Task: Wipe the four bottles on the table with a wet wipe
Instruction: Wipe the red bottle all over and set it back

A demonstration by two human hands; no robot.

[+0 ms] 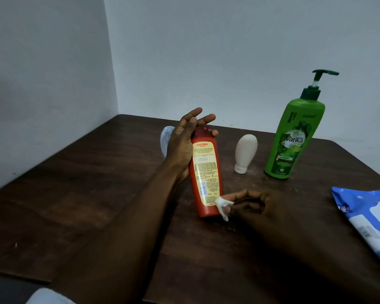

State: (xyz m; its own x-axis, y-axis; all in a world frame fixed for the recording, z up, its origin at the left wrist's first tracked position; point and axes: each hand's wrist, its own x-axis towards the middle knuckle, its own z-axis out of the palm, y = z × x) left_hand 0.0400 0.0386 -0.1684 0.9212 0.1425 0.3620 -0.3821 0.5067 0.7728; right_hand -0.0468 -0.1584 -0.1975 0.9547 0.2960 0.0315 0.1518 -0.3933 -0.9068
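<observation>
**Red bottle held and wiped at its lower end**

From the head camera we saw the left hand point(181, 150) holding the red bottle point(205, 172) by its upper part. The palm lay against the bottle's left side and one fingertip curled round the dark red cap from behind, while two other fingers stuck out straight above it. The bottle leaned with its cap away from us and its yellow back label facing up. We could not tell whether its base touched the table point(75, 194).

The right hand point(258, 206) pinched a small white wet wipe point(223, 206) between thumb and fingertips. The wipe was pressed against the bottle's lower right edge, just above the base.

Behind the left hand we made out a clear bottle point(166, 139), mostly hidden by it. To the right of the red bottle a cream bottle point(246, 151) stood on its white cap. Further right, near the wall point(228, 51), a green pump bottle point(294, 139) stood upright. A blue and white pack of wipes point(366, 220) lay at the table's right edge, well apart from the bottles.
</observation>
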